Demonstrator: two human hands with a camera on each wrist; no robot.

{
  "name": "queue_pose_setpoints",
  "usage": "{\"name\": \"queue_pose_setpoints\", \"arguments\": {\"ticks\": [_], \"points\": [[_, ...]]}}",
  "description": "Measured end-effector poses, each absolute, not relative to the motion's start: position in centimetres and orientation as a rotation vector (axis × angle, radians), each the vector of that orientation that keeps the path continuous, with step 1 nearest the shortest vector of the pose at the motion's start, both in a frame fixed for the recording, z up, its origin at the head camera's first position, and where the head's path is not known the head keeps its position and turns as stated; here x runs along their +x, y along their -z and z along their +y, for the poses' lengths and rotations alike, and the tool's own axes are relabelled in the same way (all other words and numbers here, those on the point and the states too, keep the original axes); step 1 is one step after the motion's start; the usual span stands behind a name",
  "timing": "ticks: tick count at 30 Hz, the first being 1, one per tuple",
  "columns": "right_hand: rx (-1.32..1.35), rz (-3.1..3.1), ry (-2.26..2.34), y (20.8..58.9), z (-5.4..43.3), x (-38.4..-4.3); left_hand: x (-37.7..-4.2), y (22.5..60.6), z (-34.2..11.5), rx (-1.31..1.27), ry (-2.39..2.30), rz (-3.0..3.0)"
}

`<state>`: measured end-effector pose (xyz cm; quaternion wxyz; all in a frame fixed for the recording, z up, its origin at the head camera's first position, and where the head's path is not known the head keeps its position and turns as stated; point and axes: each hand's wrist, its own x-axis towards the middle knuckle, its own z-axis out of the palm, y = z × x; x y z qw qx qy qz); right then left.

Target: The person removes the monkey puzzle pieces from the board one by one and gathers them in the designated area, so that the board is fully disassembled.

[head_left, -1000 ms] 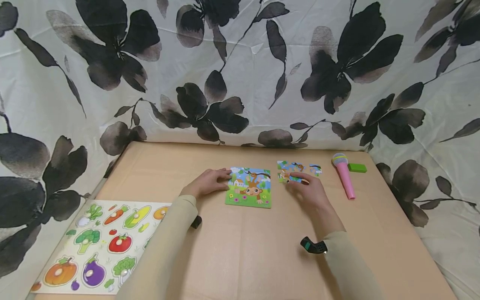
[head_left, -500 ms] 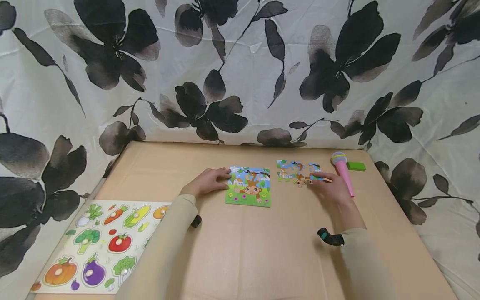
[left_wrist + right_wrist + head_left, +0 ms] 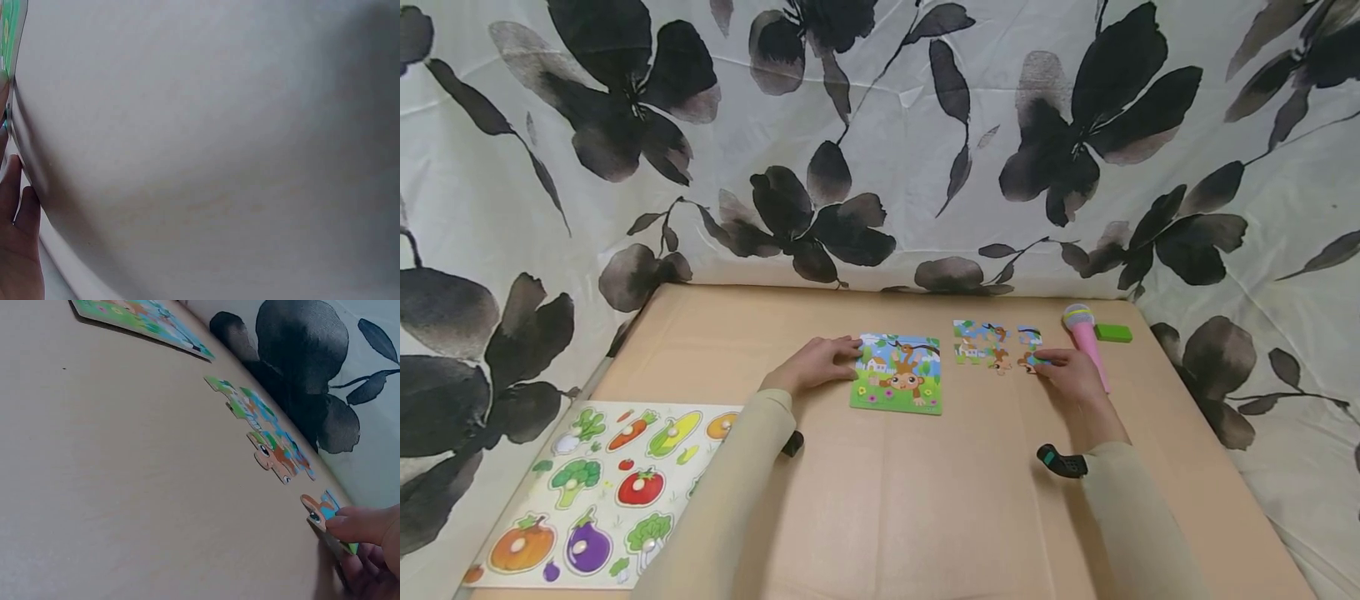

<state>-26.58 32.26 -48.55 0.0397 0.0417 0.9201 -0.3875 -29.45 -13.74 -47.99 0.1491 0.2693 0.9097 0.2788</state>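
Note:
A square monkey jigsaw board [image 3: 895, 375] lies at mid-table. My left hand [image 3: 814, 363] rests at its left edge, the fingertips touching it. The left wrist view shows only a sliver of the green board [image 3: 9, 31] and part of the left hand [image 3: 19, 244]. To the right of the board, loose jigsaw pieces [image 3: 981, 342] lie grouped, showing parts of a monkey picture. My right hand [image 3: 1075, 383] pinches a piece with a monkey's eye [image 3: 315, 515] at the group's lower right, thumb on top. The hand hides part of this piece.
A pink toy microphone [image 3: 1086, 342] lies just beyond the right hand, with a green block [image 3: 1114, 333] beside it. At the front left is a vegetable peg puzzle [image 3: 602, 467], partly under the left sleeve. Floral cloth [image 3: 880, 150] hangs behind the table.
My right hand has moved right, uncovering the lower middle piece. The eye piece now lies lower and flatter beneath the upper right piece. My left hand and the board have stayed put.

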Motion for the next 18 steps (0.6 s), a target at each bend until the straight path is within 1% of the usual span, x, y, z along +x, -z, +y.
{"name": "queue_pose_setpoints", "arguments": {"ticks": [18], "points": [[0.051,2.927,1.121,49.40,32.37,-26.70,-29.53,48.14,-13.66,0.768,-0.793,2.620]]}}
